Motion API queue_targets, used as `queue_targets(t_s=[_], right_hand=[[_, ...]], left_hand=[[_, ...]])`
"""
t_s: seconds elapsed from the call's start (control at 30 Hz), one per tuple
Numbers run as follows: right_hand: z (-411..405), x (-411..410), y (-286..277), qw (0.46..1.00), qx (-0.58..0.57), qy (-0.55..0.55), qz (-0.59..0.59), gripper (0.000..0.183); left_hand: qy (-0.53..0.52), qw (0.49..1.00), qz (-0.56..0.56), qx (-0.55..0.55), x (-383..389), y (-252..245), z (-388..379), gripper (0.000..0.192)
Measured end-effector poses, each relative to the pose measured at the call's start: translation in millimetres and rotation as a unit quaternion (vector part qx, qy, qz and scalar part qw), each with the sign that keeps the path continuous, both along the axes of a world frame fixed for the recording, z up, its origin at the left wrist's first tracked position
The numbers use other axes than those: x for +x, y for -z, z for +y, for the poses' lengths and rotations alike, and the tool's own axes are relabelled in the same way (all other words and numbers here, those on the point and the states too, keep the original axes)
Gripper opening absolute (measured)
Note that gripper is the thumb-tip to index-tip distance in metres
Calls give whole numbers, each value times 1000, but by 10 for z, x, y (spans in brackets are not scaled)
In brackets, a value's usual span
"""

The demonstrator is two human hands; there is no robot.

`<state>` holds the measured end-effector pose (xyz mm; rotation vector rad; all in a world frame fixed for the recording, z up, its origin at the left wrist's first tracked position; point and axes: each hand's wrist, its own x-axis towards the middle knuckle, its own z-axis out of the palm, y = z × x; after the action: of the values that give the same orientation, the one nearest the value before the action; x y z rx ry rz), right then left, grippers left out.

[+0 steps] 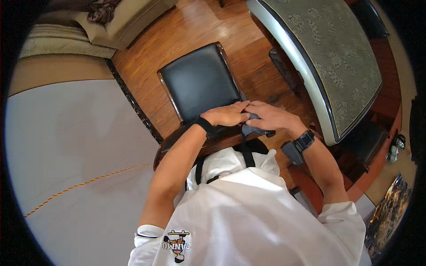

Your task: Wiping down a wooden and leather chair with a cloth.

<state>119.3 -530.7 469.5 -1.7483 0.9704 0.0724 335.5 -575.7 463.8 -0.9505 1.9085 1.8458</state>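
My left hand (226, 114), with a black band at its wrist, reaches over the dark wooden backrest (216, 143) of a chair. Its fingertips meet those of my right hand (274, 115), which wears a black smartwatch (304, 140). Between the right thumb and fingers is a dark grey cloth-like item (252, 129), partly hidden by that hand. The left thumb reaches the same item, but whether the left fingers grip it is hidden. A small black piece (270, 133) shows at its right end. Beyond the hands lies the chair's black padded seat (199, 83).
To the right stands a table with a patterned green-grey cover (336, 63) and pale curved edge. A beige sofa (123, 23) is at upper left. A red-and-yellow cord (90, 181) crosses the pale surface at left. Wood flooring (149, 66) surrounds the chair.
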Motion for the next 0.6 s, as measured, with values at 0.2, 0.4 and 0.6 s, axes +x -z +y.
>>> queue_targets(t_s=[0.2,0.4,0.6], right_hand=[[-6,1221,137,993,54,-103,-7,40],[186,2534,500,990,69,-119,-41,38],[333,3562,643,982,79,-143,-91,39]], left_hand=[[19,1000,3,18,1098,403,196,75],[-51,996,6,70,2455,489,484,72],[-116,985,-45,121,3447,320,753,82]])
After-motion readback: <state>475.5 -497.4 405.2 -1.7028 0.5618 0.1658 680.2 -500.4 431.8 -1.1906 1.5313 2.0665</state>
